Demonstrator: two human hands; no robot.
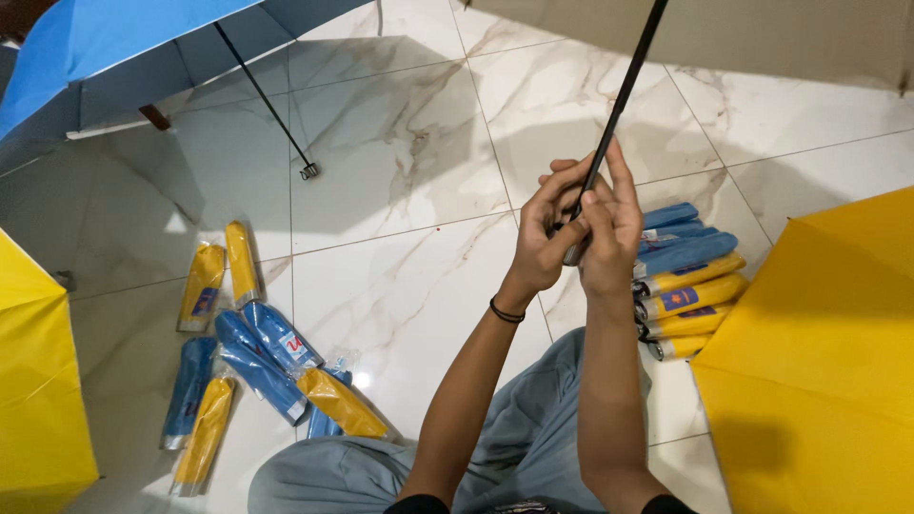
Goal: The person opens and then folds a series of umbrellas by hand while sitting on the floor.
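Black umbrella shaft [624,95] gripped w/ left hand [547,233] & right hand [609,228], both raised.

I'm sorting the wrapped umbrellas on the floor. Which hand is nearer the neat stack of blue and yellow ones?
Right. The right hand grips the black umbrella shaft right beside the stack; the left hand is on the far side.

Arms: both bare forearms rise from 6 o'clock toward the centre, converging as they go.
Left wrist: a thin dark band circles it.
Left hands position [545,238]: fingers curled inward, thumb side toward 3 o'clock.
Right hands position [609,233]: pressed against the left, index finger pointing to 12 o'clock.
Grip: both are closed together at centre frame.
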